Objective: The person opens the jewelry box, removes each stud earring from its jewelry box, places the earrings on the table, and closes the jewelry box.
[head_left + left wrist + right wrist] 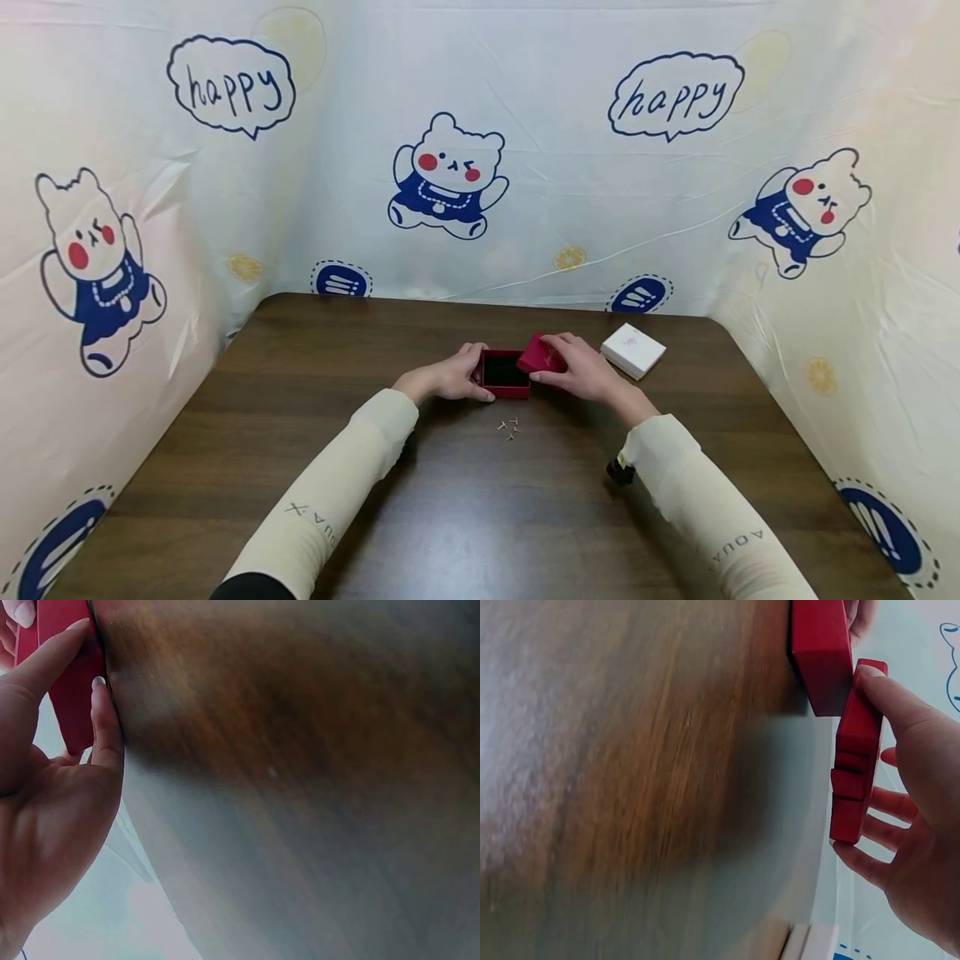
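A small red box point(506, 392) with a dark inside sits uncovered on the table. My left hand point(453, 375) grips its left side, thumb at the near corner and fingers round the far one; the left wrist view shows the thumb on the box wall point(75, 697). In my right hand point(581, 368) is the red lid point(538, 357), tilted over the box's right end. The right wrist view shows a ribbon bow point(850, 776) on the lid's side, with the thumb at one end and fingers round the other. Several tiny metal pieces point(511, 428) lie in front of the box.
A white square box point(633, 350) stands on the brown wooden table point(480, 517), to the right behind my right hand. A printed curtain point(540, 192) hangs along the back and both sides of the table. A small black device point(620, 471) is at my right sleeve.
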`<action>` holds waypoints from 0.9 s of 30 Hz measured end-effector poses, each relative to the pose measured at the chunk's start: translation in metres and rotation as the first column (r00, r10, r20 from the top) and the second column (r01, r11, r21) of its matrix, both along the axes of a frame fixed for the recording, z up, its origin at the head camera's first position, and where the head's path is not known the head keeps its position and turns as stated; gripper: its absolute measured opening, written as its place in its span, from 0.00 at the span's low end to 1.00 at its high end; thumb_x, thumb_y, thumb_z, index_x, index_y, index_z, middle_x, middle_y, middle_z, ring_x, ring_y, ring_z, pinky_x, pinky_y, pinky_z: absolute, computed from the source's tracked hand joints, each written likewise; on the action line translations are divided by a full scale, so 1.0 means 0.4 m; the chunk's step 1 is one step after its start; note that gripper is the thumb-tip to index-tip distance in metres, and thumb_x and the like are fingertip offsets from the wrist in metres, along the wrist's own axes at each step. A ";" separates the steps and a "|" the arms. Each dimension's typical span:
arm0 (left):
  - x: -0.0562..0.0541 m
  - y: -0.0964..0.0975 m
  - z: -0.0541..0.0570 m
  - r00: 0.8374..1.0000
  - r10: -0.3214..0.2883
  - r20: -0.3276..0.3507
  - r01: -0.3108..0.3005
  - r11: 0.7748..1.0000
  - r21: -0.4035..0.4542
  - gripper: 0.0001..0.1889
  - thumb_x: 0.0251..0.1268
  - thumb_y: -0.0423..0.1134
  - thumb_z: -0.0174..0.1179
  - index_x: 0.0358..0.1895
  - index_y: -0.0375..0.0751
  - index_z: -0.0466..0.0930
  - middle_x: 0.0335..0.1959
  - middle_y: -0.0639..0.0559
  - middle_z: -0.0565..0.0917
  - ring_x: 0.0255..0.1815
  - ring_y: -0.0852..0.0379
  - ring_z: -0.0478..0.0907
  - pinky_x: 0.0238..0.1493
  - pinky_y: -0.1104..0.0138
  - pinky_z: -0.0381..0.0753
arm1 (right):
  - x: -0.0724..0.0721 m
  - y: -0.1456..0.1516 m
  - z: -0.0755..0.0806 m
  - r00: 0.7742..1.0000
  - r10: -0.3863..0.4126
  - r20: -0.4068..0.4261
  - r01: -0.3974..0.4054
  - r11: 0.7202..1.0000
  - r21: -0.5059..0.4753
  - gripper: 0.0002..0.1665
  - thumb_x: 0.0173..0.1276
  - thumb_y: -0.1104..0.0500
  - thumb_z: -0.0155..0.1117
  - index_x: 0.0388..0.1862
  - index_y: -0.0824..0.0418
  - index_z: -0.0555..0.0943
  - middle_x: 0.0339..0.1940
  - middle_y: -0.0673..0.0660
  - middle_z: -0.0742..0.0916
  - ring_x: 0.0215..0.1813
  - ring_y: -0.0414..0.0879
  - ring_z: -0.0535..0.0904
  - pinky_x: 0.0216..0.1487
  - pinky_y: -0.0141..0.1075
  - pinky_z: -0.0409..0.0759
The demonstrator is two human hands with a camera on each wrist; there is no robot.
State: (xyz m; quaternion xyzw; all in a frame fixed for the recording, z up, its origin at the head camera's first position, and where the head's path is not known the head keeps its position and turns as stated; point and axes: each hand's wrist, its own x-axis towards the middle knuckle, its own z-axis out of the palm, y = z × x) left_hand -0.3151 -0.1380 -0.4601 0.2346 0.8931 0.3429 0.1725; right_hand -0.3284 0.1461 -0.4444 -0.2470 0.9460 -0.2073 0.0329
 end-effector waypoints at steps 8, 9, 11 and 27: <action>-0.003 0.002 -0.003 1.000 0.005 -0.006 -0.005 1.000 -0.007 0.40 0.63 0.44 0.73 0.71 0.37 0.57 0.57 0.41 0.64 0.53 0.51 0.68 0.57 0.59 0.71 | 0.002 -0.013 -0.006 1.000 0.021 0.001 -0.021 0.999 -0.029 0.48 0.66 0.34 0.68 0.77 0.54 0.68 0.72 0.62 0.73 0.66 0.57 0.71 0.61 0.55 0.78; -0.003 0.001 -0.003 1.000 0.004 -0.007 -0.004 1.000 -0.008 0.40 0.63 0.44 0.73 0.71 0.37 0.57 0.58 0.41 0.64 0.53 0.51 0.68 0.57 0.59 0.71 | 0.002 -0.015 -0.007 1.000 0.024 0.001 -0.024 0.999 -0.031 0.47 0.66 0.34 0.68 0.77 0.54 0.68 0.72 0.62 0.74 0.66 0.57 0.71 0.61 0.55 0.78; -0.003 0.001 -0.002 1.000 0.002 -0.010 -0.002 1.000 -0.008 0.40 0.63 0.44 0.73 0.71 0.37 0.57 0.58 0.41 0.64 0.53 0.50 0.68 0.57 0.58 0.71 | 0.001 -0.019 -0.009 1.000 0.030 0.002 -0.030 0.999 -0.035 0.48 0.66 0.33 0.68 0.77 0.54 0.68 0.71 0.62 0.74 0.66 0.57 0.72 0.60 0.54 0.79; -0.009 -0.006 0.002 0.999 -0.029 -0.021 0.029 0.999 0.014 0.39 0.63 0.42 0.72 0.70 0.37 0.58 0.55 0.42 0.66 0.50 0.51 0.69 0.53 0.61 0.72 | 0.008 -0.083 0.008 0.997 0.062 0.044 -0.059 0.995 -0.080 0.45 0.65 0.36 0.71 0.76 0.51 0.69 0.70 0.58 0.74 0.66 0.54 0.72 0.58 0.52 0.81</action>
